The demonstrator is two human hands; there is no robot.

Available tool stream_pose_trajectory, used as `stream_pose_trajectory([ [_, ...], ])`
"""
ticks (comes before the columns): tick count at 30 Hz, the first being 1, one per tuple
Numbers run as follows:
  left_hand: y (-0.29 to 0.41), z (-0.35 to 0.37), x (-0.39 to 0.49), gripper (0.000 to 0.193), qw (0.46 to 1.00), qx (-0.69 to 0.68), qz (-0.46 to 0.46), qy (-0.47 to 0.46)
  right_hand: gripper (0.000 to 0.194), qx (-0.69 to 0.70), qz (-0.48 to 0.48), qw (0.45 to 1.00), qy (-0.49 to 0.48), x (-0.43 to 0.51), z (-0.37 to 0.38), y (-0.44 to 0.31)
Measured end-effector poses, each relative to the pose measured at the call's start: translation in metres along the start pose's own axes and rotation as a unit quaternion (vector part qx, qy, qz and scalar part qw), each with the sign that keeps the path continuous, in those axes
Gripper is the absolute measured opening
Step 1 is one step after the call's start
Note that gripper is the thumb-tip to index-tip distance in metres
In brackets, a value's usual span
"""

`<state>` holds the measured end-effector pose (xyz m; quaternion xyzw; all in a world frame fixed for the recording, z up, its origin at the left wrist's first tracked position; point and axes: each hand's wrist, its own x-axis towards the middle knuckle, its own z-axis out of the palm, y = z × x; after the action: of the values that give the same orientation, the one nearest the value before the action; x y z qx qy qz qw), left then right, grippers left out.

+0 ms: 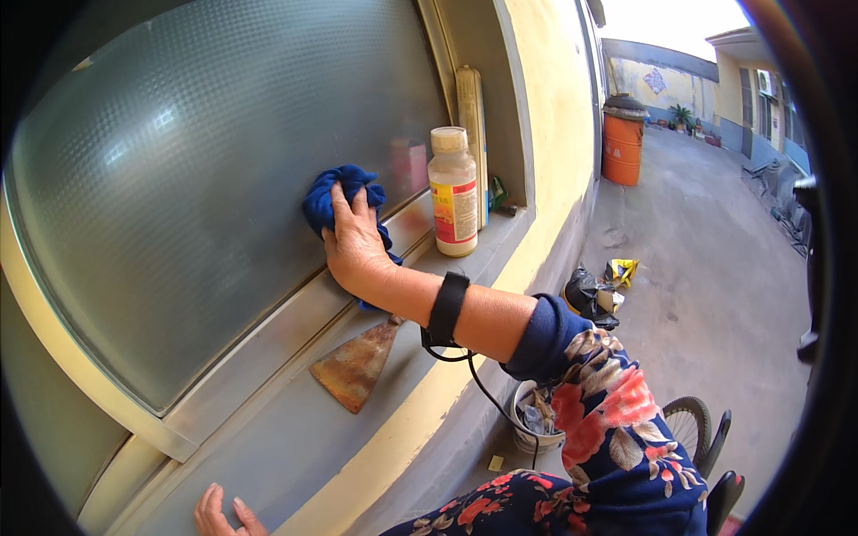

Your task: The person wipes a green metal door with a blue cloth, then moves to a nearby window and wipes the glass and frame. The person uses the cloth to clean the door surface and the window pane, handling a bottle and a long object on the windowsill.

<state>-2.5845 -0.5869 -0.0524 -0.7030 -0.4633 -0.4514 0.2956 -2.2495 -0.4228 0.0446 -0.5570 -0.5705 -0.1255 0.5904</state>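
My right hand (358,244) presses a bunched dark blue cloth (342,184) against the textured glass pane (221,201) of a metal-framed window, near its lower right part. Part of the cloth hangs down over the bottom frame rail (255,355). My left hand (224,512) rests at the near end of the window sill (268,429), fingers apart and holding nothing; only its fingers and thumb show. Below my right wrist a rusty scraper blade (358,365) lies on the sill, its handle end hidden behind the arm. A capped plastic bottle (454,194) with a printed label stands right of the cloth.
Behind the bottle a long narrow box (471,134) leans in the window corner. Below the sill are a white bucket of rubbish (536,419), a black plastic bag (586,295) and a bicycle wheel (690,425). An orange barrel (622,144) stands farther along the wall.
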Motion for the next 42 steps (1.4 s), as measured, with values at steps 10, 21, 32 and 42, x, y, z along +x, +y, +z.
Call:
stream_pose_trajectory([
  [10,-0.018,0.012,-0.016,0.028,1.000,0.003,-0.005,0.018,0.071,-0.044,0.088,0.995,0.024,0.053,-0.019,0.007],
  [21,-0.015,0.003,-0.008,0.033,0.998,-0.064,0.025,0.003,0.063,-0.154,-0.416,0.882,-0.161,-0.068,0.030,-0.114],
  [32,-0.081,-0.052,-0.053,0.030,0.998,0.020,-0.020,0.056,0.057,-0.168,-0.235,0.955,0.065,0.038,-0.013,-0.055],
  [42,-0.094,-0.043,-0.053,0.030,0.994,0.081,0.004,0.078,0.026,-0.166,-0.501,0.841,-0.118,-0.061,0.024,-0.133],
])
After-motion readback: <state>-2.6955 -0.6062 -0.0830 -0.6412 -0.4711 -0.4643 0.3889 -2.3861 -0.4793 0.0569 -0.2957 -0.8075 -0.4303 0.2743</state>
